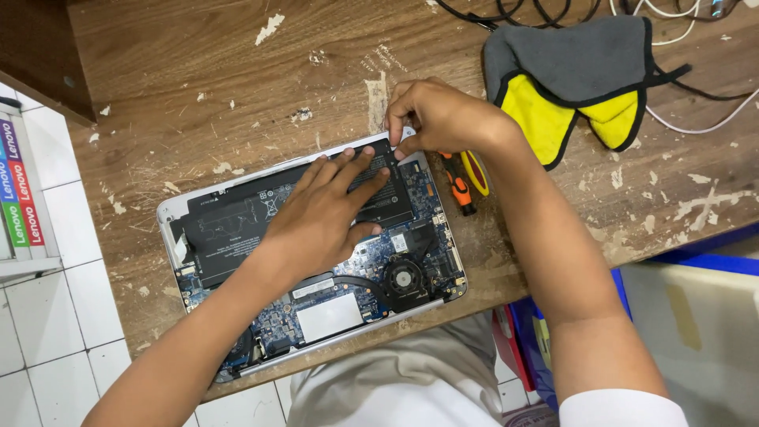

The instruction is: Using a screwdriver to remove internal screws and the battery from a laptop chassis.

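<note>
Centrally, an opened laptop (316,261) lies on a scuffed, paint-flecked wooden desk (198,87), its blue circuit board bared. Left hand (324,209) presses flat, fingers spread, on the black battery (237,229). Right hand (435,115) pinches the battery's upper right corner. Orange screwdriver (457,190) just beside the laptop; grey-yellow cloth (577,79) and cables (688,24) upper right. White floor tiles (47,316) lower left.

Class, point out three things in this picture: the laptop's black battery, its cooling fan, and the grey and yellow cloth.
black battery (229,229): head view, on its flat top left of the hand.
cooling fan (404,278): head view, on its round hub.
grey and yellow cloth (573,59): head view, on its grey upper side.
</note>
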